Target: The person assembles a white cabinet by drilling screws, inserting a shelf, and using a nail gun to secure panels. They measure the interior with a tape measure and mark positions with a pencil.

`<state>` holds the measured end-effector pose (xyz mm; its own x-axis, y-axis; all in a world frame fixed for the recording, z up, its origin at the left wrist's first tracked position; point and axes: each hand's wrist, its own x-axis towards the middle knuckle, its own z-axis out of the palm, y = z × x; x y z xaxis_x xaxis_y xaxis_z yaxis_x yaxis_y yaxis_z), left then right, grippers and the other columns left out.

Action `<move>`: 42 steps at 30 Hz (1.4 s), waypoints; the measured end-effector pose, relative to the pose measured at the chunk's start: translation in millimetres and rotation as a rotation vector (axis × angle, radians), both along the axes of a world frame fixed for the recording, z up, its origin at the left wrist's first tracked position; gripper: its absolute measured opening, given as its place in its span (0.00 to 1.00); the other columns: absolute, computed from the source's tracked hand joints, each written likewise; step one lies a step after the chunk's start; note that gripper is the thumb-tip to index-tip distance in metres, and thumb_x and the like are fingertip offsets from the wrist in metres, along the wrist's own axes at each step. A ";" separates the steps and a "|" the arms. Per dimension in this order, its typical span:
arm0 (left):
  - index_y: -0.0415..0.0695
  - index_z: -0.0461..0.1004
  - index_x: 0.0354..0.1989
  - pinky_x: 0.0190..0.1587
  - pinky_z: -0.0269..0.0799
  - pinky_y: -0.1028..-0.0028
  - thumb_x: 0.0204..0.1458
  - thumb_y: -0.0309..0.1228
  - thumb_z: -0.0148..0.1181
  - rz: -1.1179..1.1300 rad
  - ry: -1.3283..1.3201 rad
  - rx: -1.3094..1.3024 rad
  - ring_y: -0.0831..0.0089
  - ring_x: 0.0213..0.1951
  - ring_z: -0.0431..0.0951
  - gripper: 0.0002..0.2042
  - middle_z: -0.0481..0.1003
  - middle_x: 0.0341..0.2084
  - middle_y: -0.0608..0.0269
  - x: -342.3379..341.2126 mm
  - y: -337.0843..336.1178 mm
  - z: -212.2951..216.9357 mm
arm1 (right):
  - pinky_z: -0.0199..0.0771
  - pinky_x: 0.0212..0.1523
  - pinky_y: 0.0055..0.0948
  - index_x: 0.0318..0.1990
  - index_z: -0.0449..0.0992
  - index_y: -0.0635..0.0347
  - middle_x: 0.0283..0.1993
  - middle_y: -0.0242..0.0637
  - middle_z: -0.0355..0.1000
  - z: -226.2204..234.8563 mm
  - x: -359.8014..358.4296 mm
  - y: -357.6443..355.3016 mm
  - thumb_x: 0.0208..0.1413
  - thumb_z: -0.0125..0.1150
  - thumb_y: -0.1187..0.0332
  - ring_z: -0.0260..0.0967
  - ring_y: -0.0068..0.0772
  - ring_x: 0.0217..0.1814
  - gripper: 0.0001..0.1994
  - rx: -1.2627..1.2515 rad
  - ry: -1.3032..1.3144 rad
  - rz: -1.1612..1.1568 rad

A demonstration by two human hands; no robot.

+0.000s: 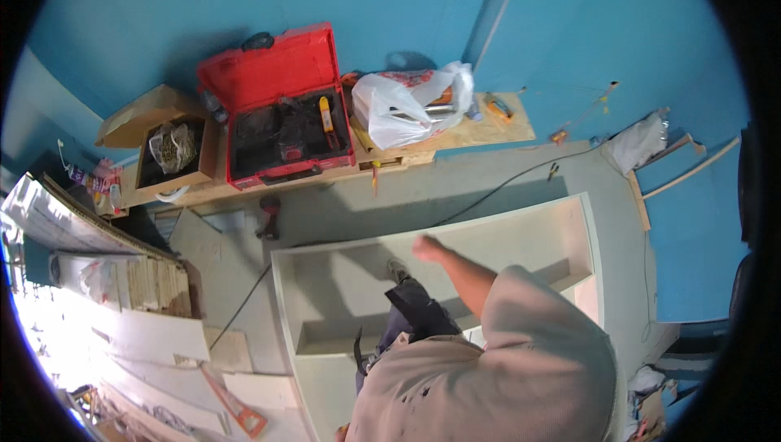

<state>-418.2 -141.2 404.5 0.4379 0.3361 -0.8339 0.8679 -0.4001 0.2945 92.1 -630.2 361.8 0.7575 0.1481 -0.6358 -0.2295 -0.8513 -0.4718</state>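
A white, open cabinet frame [443, 235] with a long inner board lies on the floor, and my legs stand inside it. Stretched forward, my right hand [426, 248] is closed like a fist close to the frame's far long edge. Whether it touches that edge, or has something in it, I cannot make out. Only a sliver of my left hand [342, 434] shows at the lower rim, beside my shirt and the frame's left side; its fingers are hidden. My shoe [397, 269] rests between the far edge and the inner board.
A bench along the blue wall bears an opened red tool case [305, 174], a cardboard box [207, 161] and a white plastic bag [382, 121]. A cordless drill [269, 218] and black cable [496, 190] lie on the floor. Left are stacked boards [154, 283] and a handsaw [248, 419].
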 end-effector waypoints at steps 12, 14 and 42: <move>0.37 0.72 0.37 0.30 0.73 0.66 0.44 0.39 0.69 0.175 -0.029 0.161 0.67 0.26 0.76 0.19 0.76 0.26 0.55 103.5 -124.1 50.1 | 0.63 0.55 0.57 0.53 0.70 0.62 0.51 0.57 0.68 57.4 262.0 63.3 0.48 0.62 0.62 0.65 0.64 0.54 0.24 -0.306 -1.388 -0.009; 0.36 0.71 0.35 0.30 0.73 0.66 0.44 0.37 0.68 0.283 -0.103 0.133 0.67 0.25 0.75 0.18 0.76 0.25 0.56 143.4 -141.9 75.3 | 0.63 0.55 0.57 0.54 0.69 0.61 0.51 0.56 0.68 35.9 265.0 52.0 0.48 0.62 0.62 0.64 0.65 0.54 0.25 -0.436 -1.570 0.120; 0.37 0.74 0.40 0.41 0.73 0.60 0.48 0.46 0.65 -0.201 -0.015 0.092 0.54 0.37 0.78 0.22 0.78 0.33 0.48 204.5 -127.5 41.5 | 0.73 0.28 0.23 0.50 0.68 0.60 0.38 0.34 0.74 196.1 225.0 -28.8 0.56 0.60 0.61 0.72 0.26 0.31 0.18 1.279 -0.273 -0.702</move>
<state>-213.7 -268.7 446.0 0.5162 0.3150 -0.7965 0.7635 -0.5906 0.2613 317.1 -659.0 557.8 0.9808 0.0457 -0.1896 -0.1915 0.4090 -0.8922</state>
